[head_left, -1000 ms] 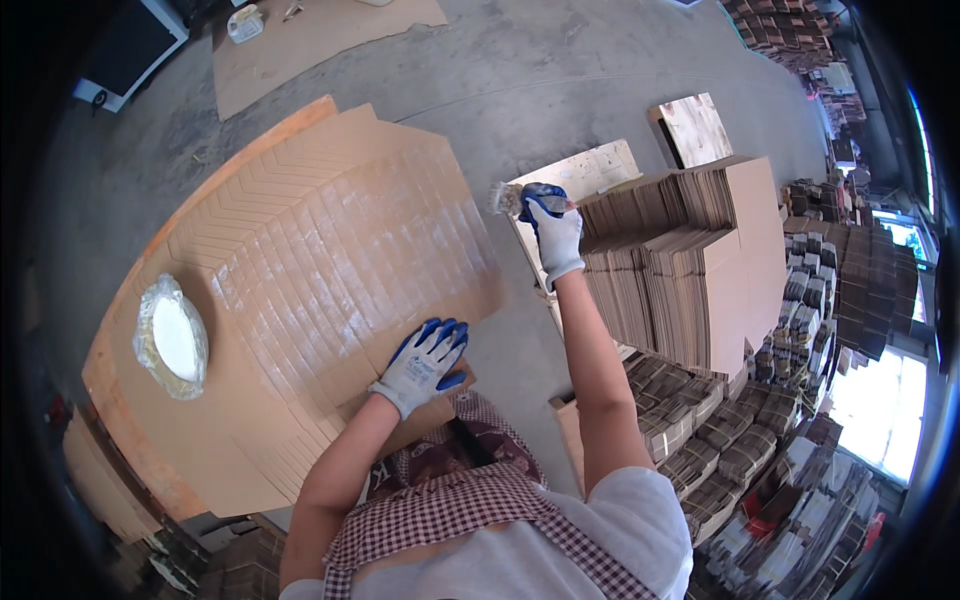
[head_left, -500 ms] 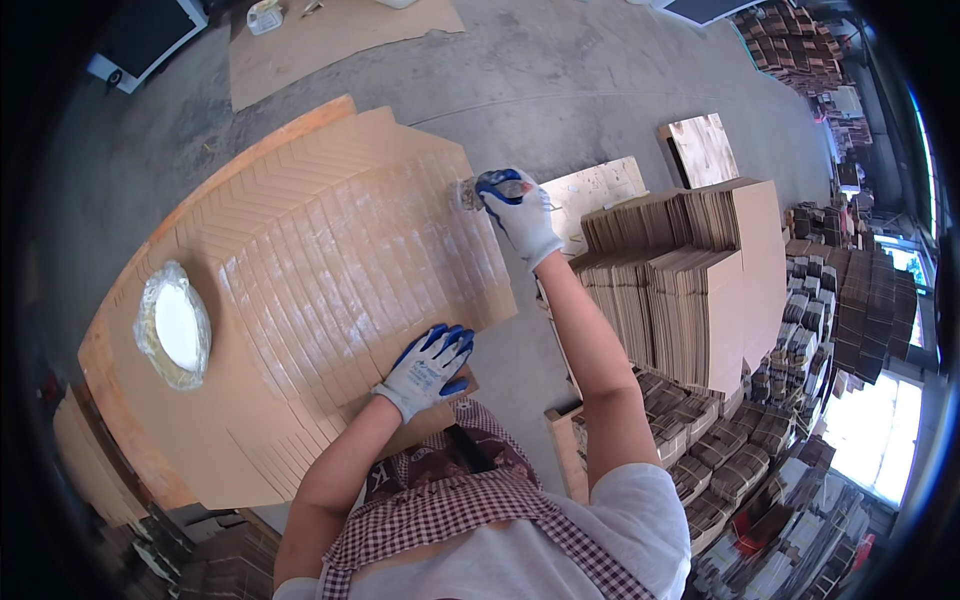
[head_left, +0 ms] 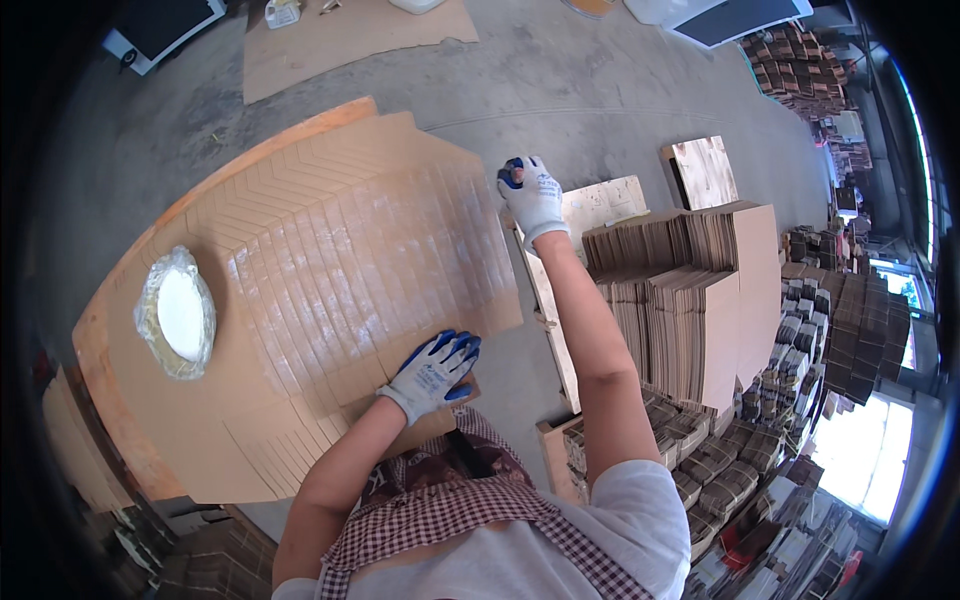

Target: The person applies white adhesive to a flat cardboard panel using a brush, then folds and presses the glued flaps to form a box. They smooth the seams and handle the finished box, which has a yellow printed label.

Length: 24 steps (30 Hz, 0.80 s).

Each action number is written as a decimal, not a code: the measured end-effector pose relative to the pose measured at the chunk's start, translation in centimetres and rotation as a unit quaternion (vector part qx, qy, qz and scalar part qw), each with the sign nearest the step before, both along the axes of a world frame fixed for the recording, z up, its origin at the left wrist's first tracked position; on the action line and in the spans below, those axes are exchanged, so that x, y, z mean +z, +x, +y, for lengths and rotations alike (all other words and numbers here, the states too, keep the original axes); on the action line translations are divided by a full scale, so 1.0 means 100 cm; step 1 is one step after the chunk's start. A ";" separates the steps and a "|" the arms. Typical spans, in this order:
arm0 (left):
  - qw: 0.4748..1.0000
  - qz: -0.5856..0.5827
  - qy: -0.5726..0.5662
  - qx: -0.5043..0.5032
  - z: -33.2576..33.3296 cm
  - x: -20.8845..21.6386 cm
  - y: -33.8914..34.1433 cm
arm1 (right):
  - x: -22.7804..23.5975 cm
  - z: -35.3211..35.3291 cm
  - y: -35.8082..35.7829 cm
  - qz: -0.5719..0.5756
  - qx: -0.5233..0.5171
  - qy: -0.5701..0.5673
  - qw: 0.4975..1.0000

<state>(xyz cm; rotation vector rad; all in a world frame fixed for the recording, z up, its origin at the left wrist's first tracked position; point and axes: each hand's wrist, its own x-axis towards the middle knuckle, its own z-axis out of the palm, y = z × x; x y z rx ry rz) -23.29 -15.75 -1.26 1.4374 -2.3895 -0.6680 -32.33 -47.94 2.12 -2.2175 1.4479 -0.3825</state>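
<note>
Resting flat, fingers extended, left hand (head_left: 432,375) touches near edge of fanned cardboard sheets (head_left: 350,260); fan's long axis runs left to right. Right hand (head_left: 532,196), clenched on mostly hidden brush (head_left: 517,174), hangs just right of sheets' far-right corner.

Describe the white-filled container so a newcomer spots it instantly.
Find the wooden tabletop mostly covered by cardboard sheets. Near its left end sits an oval container wrapped in clear plastic. White contents and crinkled wrapping distinguish it from the flat brown sheets.
</note>
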 end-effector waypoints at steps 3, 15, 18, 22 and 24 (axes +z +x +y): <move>1.000 -0.011 -0.002 0.006 0.003 0.000 0.003 | 0.022 0.010 0.003 -0.108 -0.053 0.016 0.993; 1.000 -0.009 0.003 0.008 0.005 -0.003 0.003 | 0.011 -0.003 0.030 -0.154 -0.064 0.035 0.985; 1.000 -0.006 0.000 0.000 0.002 -0.001 0.002 | -0.012 -0.015 0.031 -0.113 -0.068 0.049 0.990; 1.000 0.006 -0.006 0.005 0.005 -0.007 0.000 | -0.010 -0.027 0.031 -0.084 -0.129 -0.041 0.987; 1.000 -0.011 0.002 0.006 0.008 -0.009 0.002 | 0.008 -0.014 0.040 -0.184 -0.182 0.002 0.966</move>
